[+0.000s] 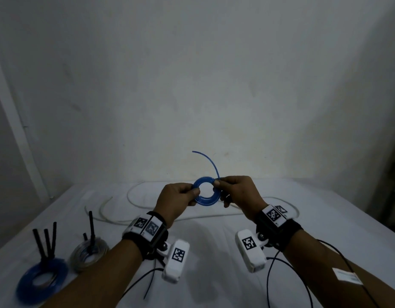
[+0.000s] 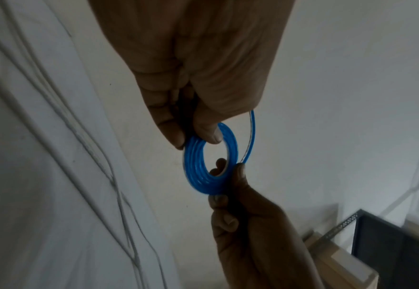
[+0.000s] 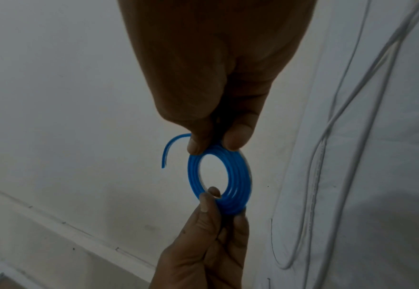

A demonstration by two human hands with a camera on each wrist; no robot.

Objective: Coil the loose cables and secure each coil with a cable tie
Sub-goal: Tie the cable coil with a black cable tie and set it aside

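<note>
Blue cable (image 1: 206,193), nearly coiled, is held above the bench (image 1: 214,241): left hand (image 1: 177,200) and right hand (image 1: 238,194) pinch opposite rims. Free tail needs tucking, then a cable tie.

Both forearms are bare. Each wrist wears a black strap (image 1: 155,237) topped with white blocks printed with black square-code markers (image 1: 274,214). A white camera housing (image 1: 176,260), also marker-printed, hangs beside each strap, trailing thin black cables (image 1: 270,283). A white label (image 1: 347,278) sits on the right forearm.

Coil (image 1: 206,193) between hands — above table (image 1: 303,218).
</note>
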